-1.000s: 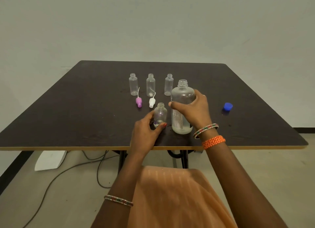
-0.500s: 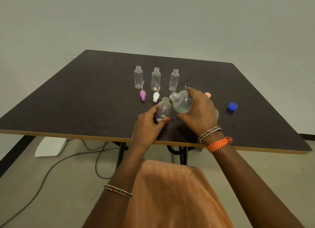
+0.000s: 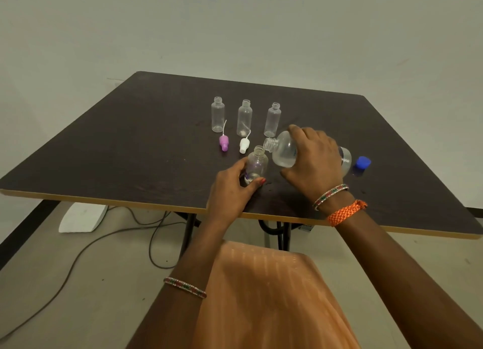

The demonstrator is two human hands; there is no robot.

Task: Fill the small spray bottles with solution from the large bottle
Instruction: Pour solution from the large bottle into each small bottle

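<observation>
Head view: right hand (image 3: 312,158) hides most of large bottle (image 3: 285,151), gripped, tipped, mouth just above small bottle (image 3: 257,165); contents unclear. Left hand (image 3: 231,192) grips small bottle. 3 uncapped bottles (image 3: 245,118) behind it.

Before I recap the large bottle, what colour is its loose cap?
Blue cap, seen in the head view.

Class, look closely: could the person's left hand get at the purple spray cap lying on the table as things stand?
Probably not yet. The left hand holds the small bottle steady under the tilted large bottle. The purple spray cap lies just beyond, with nothing between them, but reaching means letting go.
</observation>
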